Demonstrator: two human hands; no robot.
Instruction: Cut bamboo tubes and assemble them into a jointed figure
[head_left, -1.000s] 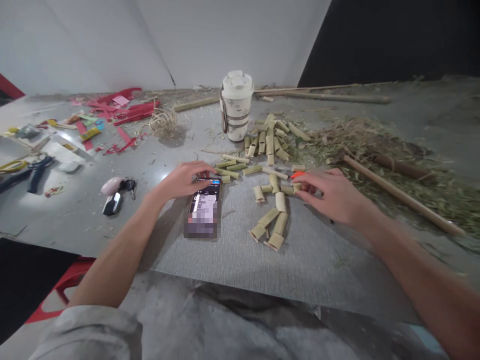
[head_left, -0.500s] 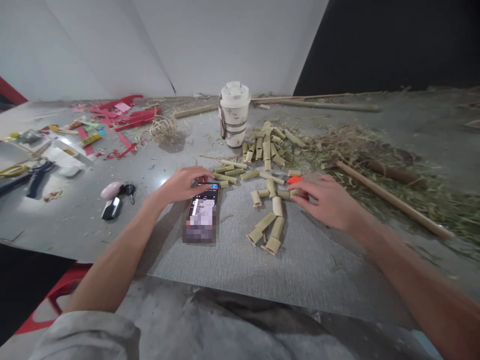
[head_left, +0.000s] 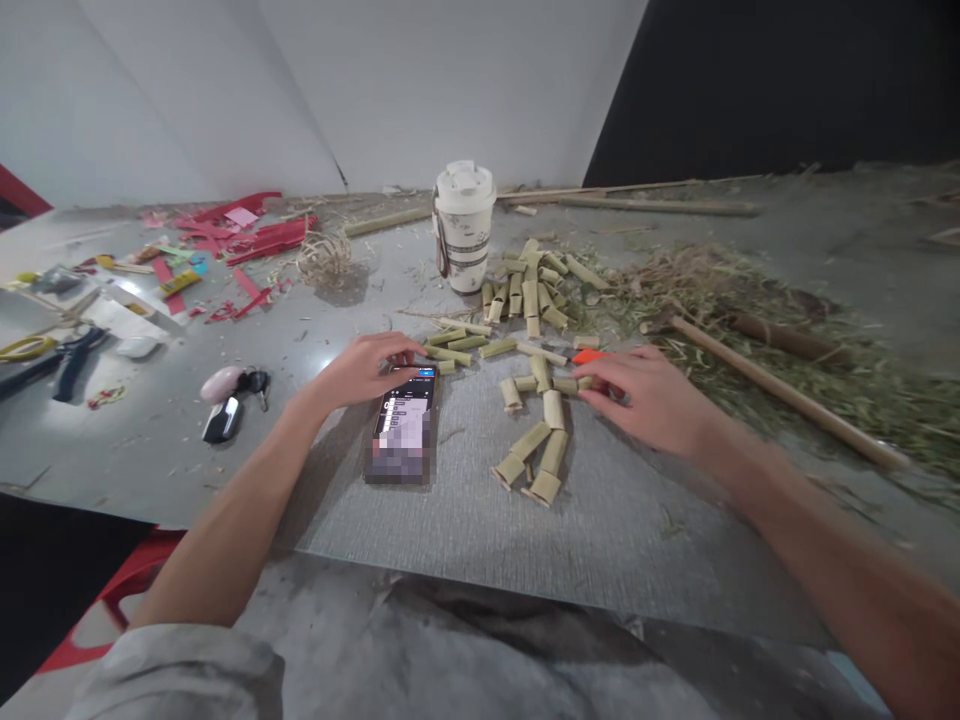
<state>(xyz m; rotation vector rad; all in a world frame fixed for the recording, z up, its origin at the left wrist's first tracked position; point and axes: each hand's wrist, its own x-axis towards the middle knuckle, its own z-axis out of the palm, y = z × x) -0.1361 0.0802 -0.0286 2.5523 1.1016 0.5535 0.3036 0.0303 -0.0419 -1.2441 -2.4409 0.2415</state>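
My left hand [head_left: 365, 366] lies on the top end of a lit phone [head_left: 403, 423] that rests flat on a grey mat [head_left: 480, 520]; its fingers are bent, touching the phone's upper edge. My right hand [head_left: 643, 397] is curled over the right end of a small figure laid out from short bamboo pieces [head_left: 541, 432], fingertips pinched on a short bamboo piece [head_left: 586, 383] beside an orange tool [head_left: 589, 356]. The tool is partly hidden by my fingers.
A lidded white cup [head_left: 464, 226] stands behind a heap of cut bamboo tubes [head_left: 529, 283]. Keys and a pink fob [head_left: 229, 391] lie left of the phone. Red paper scraps [head_left: 247, 236], pliers [head_left: 67, 352], long bamboo poles [head_left: 780, 391] and green shavings [head_left: 757, 310] cover the table.
Both hands stay where they were. The view has shifted slightly, so everything sits a little lower and further left.
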